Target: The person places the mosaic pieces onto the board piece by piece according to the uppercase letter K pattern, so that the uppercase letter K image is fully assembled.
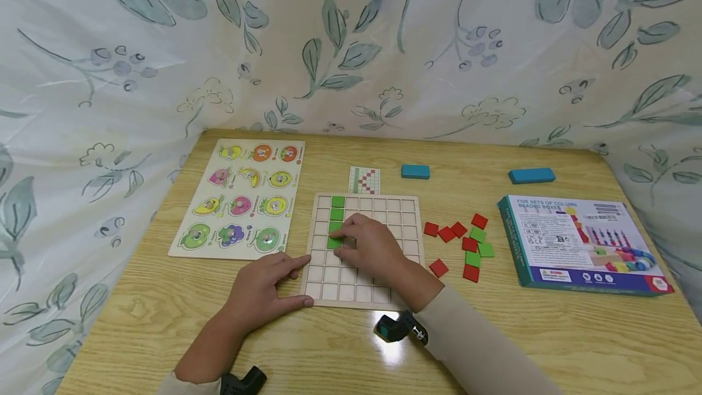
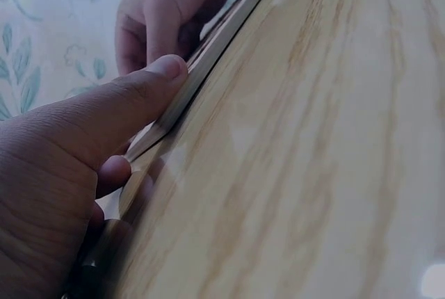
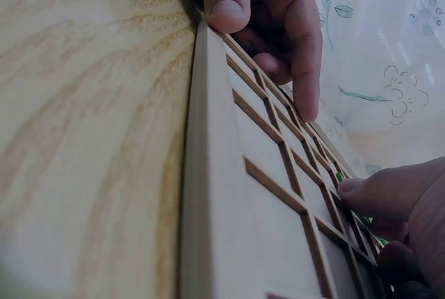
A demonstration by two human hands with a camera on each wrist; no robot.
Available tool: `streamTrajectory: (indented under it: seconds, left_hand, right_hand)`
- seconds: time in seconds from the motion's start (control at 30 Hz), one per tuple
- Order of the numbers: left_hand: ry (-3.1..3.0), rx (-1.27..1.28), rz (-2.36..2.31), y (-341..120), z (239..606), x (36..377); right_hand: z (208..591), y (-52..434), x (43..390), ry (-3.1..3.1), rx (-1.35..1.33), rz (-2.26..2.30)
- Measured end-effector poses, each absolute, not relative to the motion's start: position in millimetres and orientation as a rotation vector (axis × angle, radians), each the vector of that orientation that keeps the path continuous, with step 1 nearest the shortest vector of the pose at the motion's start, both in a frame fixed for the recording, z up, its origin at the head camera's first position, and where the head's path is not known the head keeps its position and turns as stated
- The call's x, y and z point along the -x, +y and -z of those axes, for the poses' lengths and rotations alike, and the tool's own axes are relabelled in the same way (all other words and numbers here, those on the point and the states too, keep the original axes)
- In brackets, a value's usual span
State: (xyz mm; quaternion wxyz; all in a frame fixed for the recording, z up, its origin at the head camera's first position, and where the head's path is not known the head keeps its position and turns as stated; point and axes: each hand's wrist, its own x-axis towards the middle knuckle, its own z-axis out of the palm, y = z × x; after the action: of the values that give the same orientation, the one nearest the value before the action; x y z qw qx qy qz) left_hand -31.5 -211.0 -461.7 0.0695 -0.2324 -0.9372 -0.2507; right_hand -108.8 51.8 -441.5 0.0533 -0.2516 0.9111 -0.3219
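A wooden grid board (image 1: 323,291) lies on the table with two green square tiles in its second column from the left. Just below them, a third green tile (image 1: 333,242) is pinched between the thumb and index finger of my right hand (image 1: 375,249), low over the board. My left hand (image 1: 260,288) steadies the board, its thumb on the near left corner and its extended index finger at the left edge. In the right wrist view, the right thumb (image 3: 389,191) is right at the green tile, which is mostly hidden by the fingers.
Loose red tiles (image 1: 439,267) and green tiles (image 1: 485,250) lie right of the board. A pattern card (image 1: 365,180) sits behind it, near two blue blocks (image 1: 415,171). A fruit puzzle board (image 1: 183,249) lies on the left, a flat box (image 1: 584,242) on the right.
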Motion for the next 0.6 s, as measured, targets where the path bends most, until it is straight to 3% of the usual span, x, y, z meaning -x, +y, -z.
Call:
streamTrajectory:
  seconds: [0.6]
  left_hand:
    - [-2.814,0.711,0.757,-211,462,32]
  right_hand:
    - [435,74,102,2.698,0.69,1.149]
